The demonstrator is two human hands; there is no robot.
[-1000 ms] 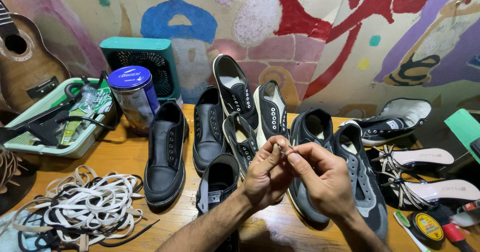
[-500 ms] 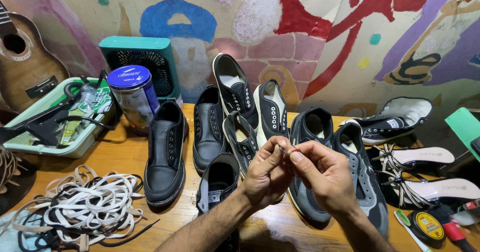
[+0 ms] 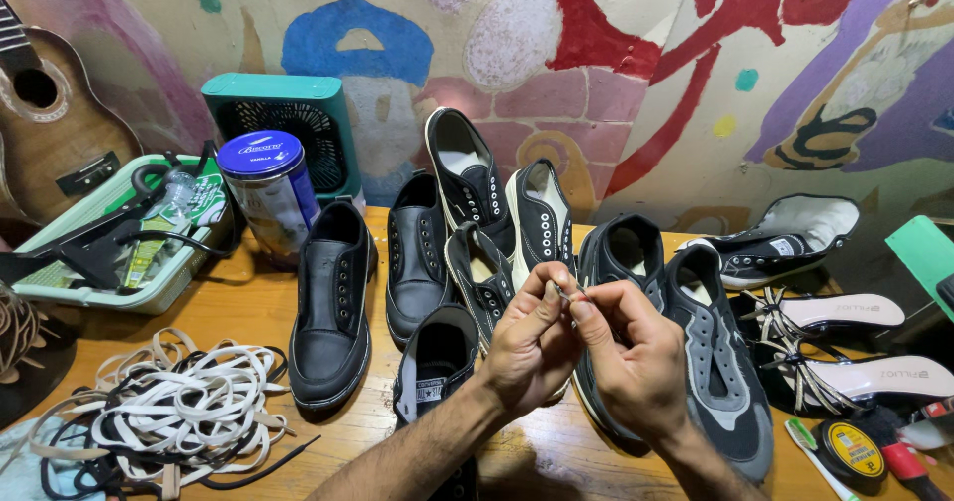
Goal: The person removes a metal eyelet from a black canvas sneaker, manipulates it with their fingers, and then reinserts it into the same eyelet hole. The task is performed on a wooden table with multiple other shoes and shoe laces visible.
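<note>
Two hands meet at lower centre of the head view: left hand [image 3: 532, 347] and right hand [image 3: 631, 362], fingertips pinched together on a small thin object [image 3: 566, 289], too small to identify. Black shoes [image 3: 333, 307] behind; laces [image 3: 169, 412] lower left.

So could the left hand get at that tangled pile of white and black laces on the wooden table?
Probably yes: the tangled lace pile lies on the left hand's own side with bare table between, though its fingers are pinching something small.
</note>
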